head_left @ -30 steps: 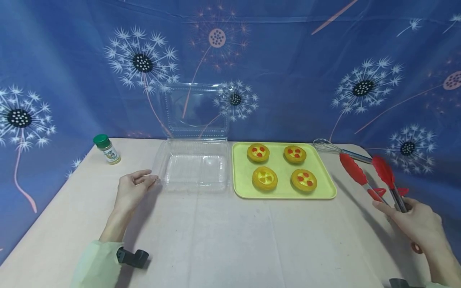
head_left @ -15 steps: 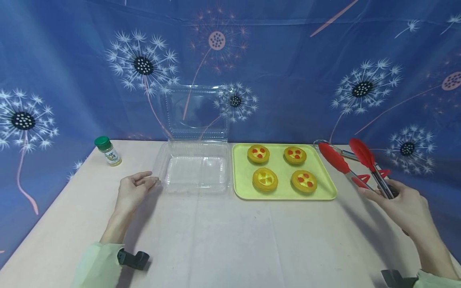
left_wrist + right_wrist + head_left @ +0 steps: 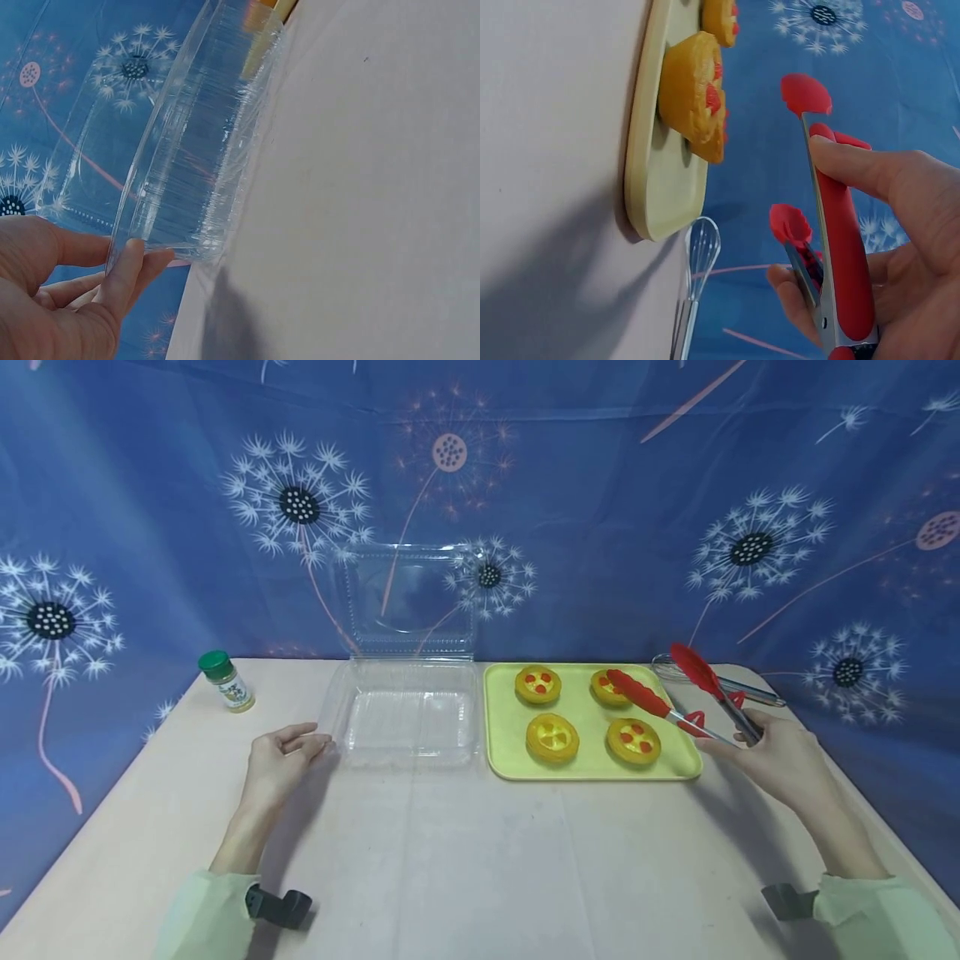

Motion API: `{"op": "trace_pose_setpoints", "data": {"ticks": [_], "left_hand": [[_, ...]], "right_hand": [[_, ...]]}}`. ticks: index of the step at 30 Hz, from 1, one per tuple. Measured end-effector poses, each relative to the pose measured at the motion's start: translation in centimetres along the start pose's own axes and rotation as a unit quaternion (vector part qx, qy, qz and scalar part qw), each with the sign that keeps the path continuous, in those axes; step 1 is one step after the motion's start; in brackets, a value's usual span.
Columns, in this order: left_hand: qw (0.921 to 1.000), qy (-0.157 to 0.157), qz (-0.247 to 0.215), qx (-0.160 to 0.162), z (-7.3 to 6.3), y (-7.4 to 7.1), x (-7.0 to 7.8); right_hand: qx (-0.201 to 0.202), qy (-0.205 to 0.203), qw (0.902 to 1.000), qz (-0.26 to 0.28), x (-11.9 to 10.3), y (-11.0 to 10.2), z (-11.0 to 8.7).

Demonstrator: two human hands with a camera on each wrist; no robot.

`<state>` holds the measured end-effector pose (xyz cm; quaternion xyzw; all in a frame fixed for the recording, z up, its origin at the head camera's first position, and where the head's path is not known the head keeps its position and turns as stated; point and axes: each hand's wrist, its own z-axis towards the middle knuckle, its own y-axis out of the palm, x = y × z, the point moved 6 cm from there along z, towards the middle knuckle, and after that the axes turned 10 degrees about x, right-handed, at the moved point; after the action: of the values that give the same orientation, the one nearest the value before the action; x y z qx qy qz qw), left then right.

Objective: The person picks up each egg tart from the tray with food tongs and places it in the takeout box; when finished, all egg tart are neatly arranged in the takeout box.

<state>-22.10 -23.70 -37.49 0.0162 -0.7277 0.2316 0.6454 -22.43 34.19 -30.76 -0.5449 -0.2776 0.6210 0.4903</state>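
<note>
My right hand (image 3: 780, 758) grips a pair of red-tipped tongs (image 3: 844, 247), thumb on one red handle and fingers on the other. The tongs' arms are spread, with nothing between the red tips. They hang over the right part of a yellow tray (image 3: 517, 768), one tip partly covering the back right egg tart (image 3: 604, 692). Several egg tarts lie on the tray, such as the front right one (image 3: 633, 742). My left hand (image 3: 281, 768) pinches the left rim of a clear plastic container (image 3: 169, 172), whose lid (image 3: 408, 597) stands raised at the back.
A green-capped seasoning jar (image 3: 227, 682) stands at the back left of the table. Behind the tray's right end lies a wire whisk (image 3: 703, 259). A blue dandelion-print cloth (image 3: 585, 527) hangs behind the table.
My right hand has moved left with the tongs, from right of the tray to above its right part. My left hand has stayed at the container's rim.
</note>
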Motion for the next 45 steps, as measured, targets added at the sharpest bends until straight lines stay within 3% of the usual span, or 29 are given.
{"op": "trace_pose_setpoints", "data": {"ticks": [3, 10, 22, 45], "left_hand": [[1.0, -0.003, 0.002, -0.001, -0.1, 0.0, -0.1], [1.0, -0.003, -0.002, 0.004, -0.3, 0.1, -0.3], [0.9999, 0.006, 0.009, 0.012, -0.3, -0.1, -0.2], [0.9999, 0.009, 0.002, 0.012, -0.1, 0.0, -0.4]], "right_hand": [[-0.001, -0.015, 0.9999, 0.005, -0.4, 0.5, 0.3], [-0.048, -0.012, 0.9987, -0.008, -0.9, 1.7, 0.8], [-0.087, -0.022, 0.9958, -0.013, -2.4, 2.4, 2.0], [-0.089, -0.048, 0.9928, -0.065, -3.6, 3.0, 3.9]]}}
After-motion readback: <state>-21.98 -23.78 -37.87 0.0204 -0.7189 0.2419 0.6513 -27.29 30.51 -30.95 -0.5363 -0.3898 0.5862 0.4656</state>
